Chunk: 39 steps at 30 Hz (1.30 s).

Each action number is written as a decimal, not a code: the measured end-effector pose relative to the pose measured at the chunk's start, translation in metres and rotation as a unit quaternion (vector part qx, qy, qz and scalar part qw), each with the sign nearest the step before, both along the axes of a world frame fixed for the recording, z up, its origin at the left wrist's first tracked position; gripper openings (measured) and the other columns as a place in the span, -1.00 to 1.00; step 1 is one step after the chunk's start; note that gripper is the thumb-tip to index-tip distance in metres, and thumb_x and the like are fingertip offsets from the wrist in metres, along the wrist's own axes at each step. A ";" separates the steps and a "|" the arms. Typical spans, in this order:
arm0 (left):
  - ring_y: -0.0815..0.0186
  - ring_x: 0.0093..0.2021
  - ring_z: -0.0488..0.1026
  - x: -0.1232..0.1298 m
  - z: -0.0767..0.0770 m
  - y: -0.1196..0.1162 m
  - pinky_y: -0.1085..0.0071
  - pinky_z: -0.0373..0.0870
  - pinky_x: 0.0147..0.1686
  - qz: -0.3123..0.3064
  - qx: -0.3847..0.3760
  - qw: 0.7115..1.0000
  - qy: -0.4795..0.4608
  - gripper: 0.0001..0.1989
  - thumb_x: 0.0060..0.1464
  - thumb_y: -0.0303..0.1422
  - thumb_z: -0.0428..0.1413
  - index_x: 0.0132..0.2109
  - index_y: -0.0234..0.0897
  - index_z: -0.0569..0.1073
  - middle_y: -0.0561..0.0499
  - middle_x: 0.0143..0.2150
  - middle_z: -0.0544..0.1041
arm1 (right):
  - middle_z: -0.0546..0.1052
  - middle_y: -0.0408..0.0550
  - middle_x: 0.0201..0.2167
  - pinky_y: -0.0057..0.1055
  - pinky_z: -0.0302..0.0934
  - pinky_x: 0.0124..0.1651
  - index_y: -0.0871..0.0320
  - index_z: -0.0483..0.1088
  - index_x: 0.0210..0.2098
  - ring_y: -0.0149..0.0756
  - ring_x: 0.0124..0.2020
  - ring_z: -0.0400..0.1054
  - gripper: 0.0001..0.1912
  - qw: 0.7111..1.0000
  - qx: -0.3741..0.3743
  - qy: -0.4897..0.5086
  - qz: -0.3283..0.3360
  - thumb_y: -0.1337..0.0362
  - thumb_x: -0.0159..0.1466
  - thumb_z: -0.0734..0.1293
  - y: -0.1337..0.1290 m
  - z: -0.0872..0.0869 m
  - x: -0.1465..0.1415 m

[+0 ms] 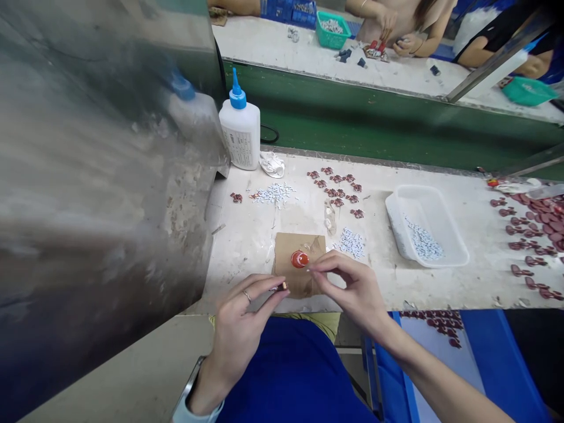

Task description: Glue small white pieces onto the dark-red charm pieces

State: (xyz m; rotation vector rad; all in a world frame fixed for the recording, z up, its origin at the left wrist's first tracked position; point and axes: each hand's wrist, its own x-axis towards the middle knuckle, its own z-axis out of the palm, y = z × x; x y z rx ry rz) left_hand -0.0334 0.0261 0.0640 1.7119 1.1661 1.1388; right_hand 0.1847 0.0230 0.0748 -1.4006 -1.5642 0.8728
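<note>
My left hand point(242, 320) pinches a small dark piece with a pale orange end point(284, 286) between thumb and fingertips. My right hand point(352, 288) has thumb and forefinger closed on a tiny white piece point(308, 269), just right of a small round dish of orange-red liquid point(299, 259). That dish stands on a square of brown cardboard point(288, 244) at the front of the bench. Beyond my right hand lies a pile of tiny white and blue pieces point(351, 242). My fingers partly cover both held pieces.
A white glue bottle with a blue nozzle point(241, 132) stands at back left, near a metal panel point(110, 176). Small brown figures point(337, 178) lie behind the cardboard. A translucent tub point(456, 247) and several brown parts point(550, 220) are rightward. Co-workers sit across the partition point(352, 106).
</note>
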 end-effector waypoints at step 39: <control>0.52 -0.10 0.63 0.014 0.041 0.008 0.65 0.58 0.01 -0.035 0.060 0.997 -0.012 -0.66 0.19 -0.58 0.26 0.06 -0.18 0.54 0.15 -0.07 0.67 | 0.59 -0.09 -0.08 -0.35 0.52 -0.02 0.00 0.49 0.09 -0.32 -0.06 0.53 -0.68 0.991 -0.023 0.088 0.098 0.39 0.37 0.44 -0.010 0.039 -0.012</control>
